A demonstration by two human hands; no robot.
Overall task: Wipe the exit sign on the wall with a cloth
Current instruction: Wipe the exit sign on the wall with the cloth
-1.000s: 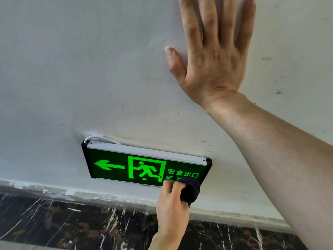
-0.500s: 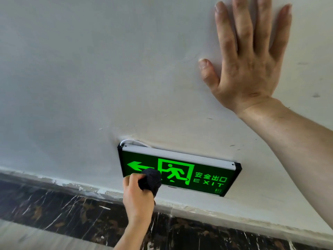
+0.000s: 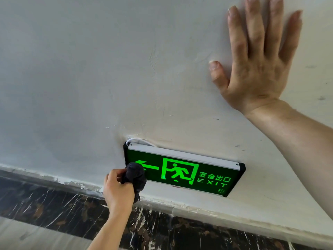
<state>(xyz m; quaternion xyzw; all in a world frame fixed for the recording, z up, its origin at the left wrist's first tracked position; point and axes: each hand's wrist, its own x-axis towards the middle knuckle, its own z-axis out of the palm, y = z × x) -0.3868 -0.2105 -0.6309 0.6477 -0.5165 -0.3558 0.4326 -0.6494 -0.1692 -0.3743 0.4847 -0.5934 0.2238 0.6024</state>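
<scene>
Mid-wipe: left hand (image 3: 118,189) fingers bunched around dark cloth (image 3: 135,175), pressed on the arrow end of exit sign (image 3: 183,171) low on the wall (image 3: 90,78); right hand (image 3: 255,69) spread flat above; running-man and EXIT side likely left.

Sign's left end: blocked by cloth (image 3: 135,175) and left hand (image 3: 118,188).
Rest of exit sign (image 3: 194,175): uncovered.
Above right: right hand (image 3: 255,69) flat against wall (image 3: 90,78).

We see soft, even daylight on the pale wall (image 3: 90,69), no hard shadows. The green sign (image 3: 183,170) glows sharply. Edges bend, perhaps from the wide lens; focus holds throughout.
</scene>
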